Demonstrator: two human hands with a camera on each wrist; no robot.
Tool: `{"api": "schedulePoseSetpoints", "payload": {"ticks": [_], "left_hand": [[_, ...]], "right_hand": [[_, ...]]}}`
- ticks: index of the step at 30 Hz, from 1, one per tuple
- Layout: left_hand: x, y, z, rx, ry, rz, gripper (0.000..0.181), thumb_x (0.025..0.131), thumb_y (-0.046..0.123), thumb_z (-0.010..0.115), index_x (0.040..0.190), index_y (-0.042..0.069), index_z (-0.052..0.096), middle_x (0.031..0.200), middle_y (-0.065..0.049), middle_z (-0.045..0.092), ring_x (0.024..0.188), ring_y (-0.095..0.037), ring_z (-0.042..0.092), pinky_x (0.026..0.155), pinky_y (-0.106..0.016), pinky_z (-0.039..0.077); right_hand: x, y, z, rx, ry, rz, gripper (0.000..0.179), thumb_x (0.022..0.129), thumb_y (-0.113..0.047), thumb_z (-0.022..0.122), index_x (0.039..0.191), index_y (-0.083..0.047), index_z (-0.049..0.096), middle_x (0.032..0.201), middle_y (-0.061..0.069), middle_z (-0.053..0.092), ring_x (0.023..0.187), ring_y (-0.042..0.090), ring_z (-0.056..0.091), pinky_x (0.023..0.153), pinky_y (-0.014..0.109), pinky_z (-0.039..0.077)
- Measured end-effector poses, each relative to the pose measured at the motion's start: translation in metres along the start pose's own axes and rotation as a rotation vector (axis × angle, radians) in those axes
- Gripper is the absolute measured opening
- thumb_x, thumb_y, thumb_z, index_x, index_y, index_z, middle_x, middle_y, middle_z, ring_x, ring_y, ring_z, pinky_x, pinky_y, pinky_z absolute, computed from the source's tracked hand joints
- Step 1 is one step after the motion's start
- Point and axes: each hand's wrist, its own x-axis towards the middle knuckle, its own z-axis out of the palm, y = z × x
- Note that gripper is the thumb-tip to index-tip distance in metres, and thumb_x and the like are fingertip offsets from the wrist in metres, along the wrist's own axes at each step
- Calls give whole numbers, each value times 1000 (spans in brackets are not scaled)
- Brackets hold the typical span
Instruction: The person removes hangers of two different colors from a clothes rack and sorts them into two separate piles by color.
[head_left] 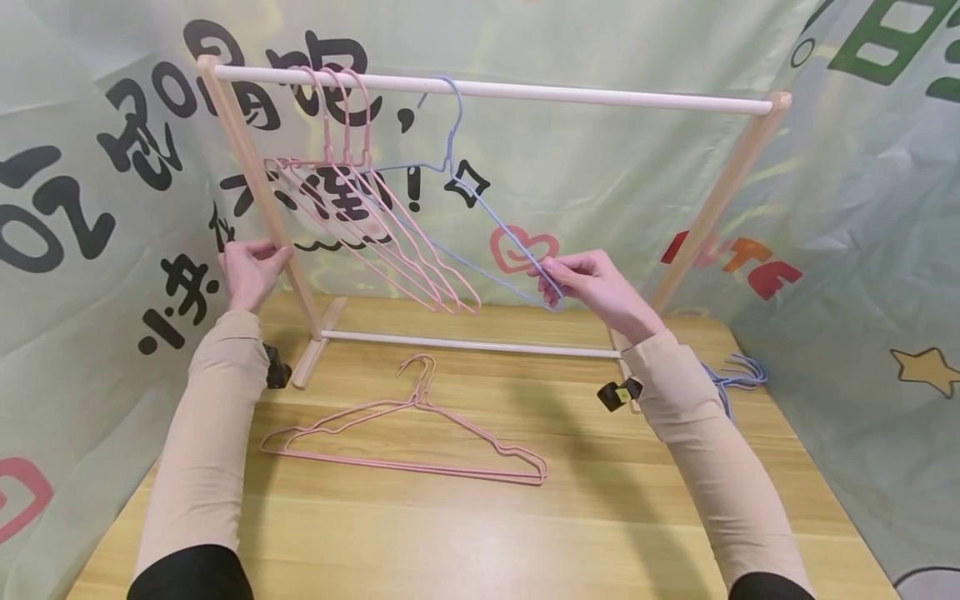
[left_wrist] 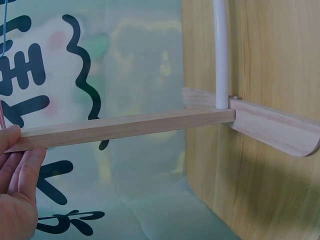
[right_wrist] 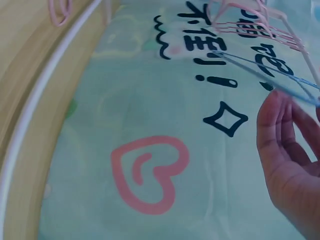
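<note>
Action in the head view: the right hand [head_left: 603, 292] pinches a slim light-blue wire hanger [head_left: 501, 222] by its lower corner, fingers narrowed on it, its hook looped over the round white top rail [head_left: 570, 93] and its body slung at an angle beneath. Over below the rail's left end, the left hand [head_left: 251, 273] grips the pale wooden post [head_left: 238, 133]. Three thin pink wire hangers [head_left: 367, 125] hang on the rail, left of the blue one; two flat-lying pink wire hangers [head_left: 412, 466] rest below the rail on the wood-grain worktop [head_left: 450, 542], and a bunch of blue wire hangers [head_left: 722, 383], partly hidden by the beige sleeve [head_left: 693, 396], lies below its right end.

Left wrist camera now: thumb on one side of that post, fingers on the other, a tidy brace. Worth holding firm, I'd judge, since the rail could rock with any tug.

Right wrist camera: fingers bunched narrow by the blue hanger, though the edge of view cuts off the contact. Good technique here would be a light grip, hook seated on the rail, any nudge short and level, clear of the pink hooks.
</note>
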Motion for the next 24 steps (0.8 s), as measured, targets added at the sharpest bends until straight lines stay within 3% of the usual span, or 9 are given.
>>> {"api": "schedulePoseSetpoints", "payload": {"ticks": [8,15,24], "left_hand": [[0,0,-1,-25,-19,-14,40,89,28,75,123,7,71,94,14,76,79,9,51,101,-29,45],[0,-1,1,-4,-22,-21,41,90,30,74,125,8,70,114,-8,74,76,10,52,96,-27,47],[-1,0,0,-10,-13,-14,40,91,29,73,124,8,70,117,-12,73,74,11,52,87,-21,46]], "right_hand": [[8,-11,0,-10,-125,12,17,99,-10,61,104,-8,77,79,-3,71,68,14,58,72,29,53],[10,-16,3,-60,-64,11,14,95,-3,65,100,3,76,69,-3,70,61,13,59,67,28,53],[7,-19,7,-72,19,5,11,93,-1,68,95,-1,78,67,-4,70,59,11,59,64,26,54]]}}
